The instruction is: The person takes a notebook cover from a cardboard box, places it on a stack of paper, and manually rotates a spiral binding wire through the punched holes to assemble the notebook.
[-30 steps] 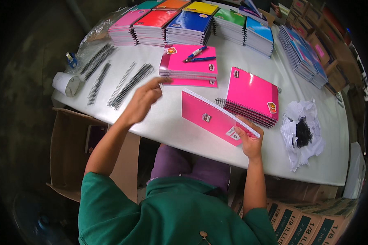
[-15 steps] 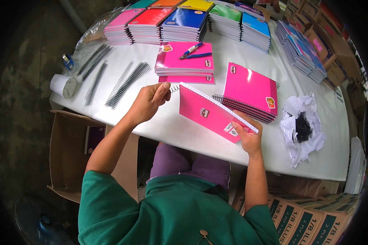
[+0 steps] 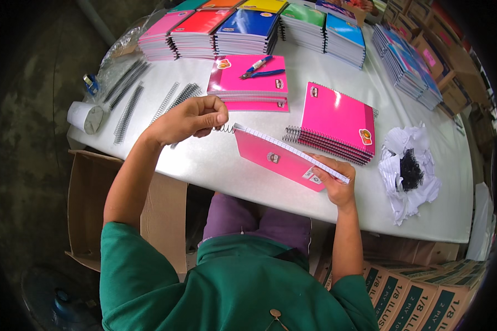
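Note:
My right hand grips a pink notebook by its right end, thumb on the cover, with its row of punched holes along the upper edge. From the notebook's far-left corner a dark spiral wire sticks out. My left hand is closed at that wire, fingers curled around its free end, which they partly hide. Past the notebook lies a stack of spiral-bound pink notebooks. Further left, a stack of pink covers and pages carries blue-handled cutters and a blue-and-white pen.
Loose spiral wires lie on the white table at left, near a white roll. Coloured notebook stacks line the back. Crumpled paper holds dark wire scraps at right. A cardboard box stands below left.
My left hand has moved a little left and turned over at the wire, fingers more curled. The notebook has tipped, so more of its page edge shows, and shifted slightly left.

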The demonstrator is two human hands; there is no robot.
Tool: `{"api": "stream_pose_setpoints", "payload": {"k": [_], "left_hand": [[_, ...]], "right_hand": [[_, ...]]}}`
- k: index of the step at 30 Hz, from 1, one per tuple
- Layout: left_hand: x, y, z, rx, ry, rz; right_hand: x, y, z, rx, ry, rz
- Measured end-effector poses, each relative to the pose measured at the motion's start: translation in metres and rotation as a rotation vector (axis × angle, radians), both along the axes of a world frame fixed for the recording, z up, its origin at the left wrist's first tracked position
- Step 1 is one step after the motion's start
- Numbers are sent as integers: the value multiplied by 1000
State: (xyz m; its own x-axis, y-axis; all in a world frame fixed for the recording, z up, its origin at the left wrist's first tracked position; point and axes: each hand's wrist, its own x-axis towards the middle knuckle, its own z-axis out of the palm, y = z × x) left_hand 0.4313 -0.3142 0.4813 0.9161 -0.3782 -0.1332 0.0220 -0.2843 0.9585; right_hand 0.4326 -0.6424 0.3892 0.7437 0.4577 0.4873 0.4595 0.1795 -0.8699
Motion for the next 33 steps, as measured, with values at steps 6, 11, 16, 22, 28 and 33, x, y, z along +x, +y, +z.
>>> {"api": "stream_pose_setpoints", "payload": {"k": [6,11,16,22,28,33], "left_hand": [[-1,-4,3,145,150,-147],[1,-9,0,89,54,18],[-1,-12,6,301,-348,12],[1,-10,13,398,-258,-68],[-2,-22,12,520,-655,-56],[4,-19,23,557,-406,-141]], "right_hand": [[3,0,-2,21,-22,26],[5,0,-2,40,-55,80],[0,-8,-3,-66,72,-27],[-4,-3,-4,-47,50,-51],[-8,-1,-15,-40,175,-87],[-8,1,-9,-76,90,-126]]}}
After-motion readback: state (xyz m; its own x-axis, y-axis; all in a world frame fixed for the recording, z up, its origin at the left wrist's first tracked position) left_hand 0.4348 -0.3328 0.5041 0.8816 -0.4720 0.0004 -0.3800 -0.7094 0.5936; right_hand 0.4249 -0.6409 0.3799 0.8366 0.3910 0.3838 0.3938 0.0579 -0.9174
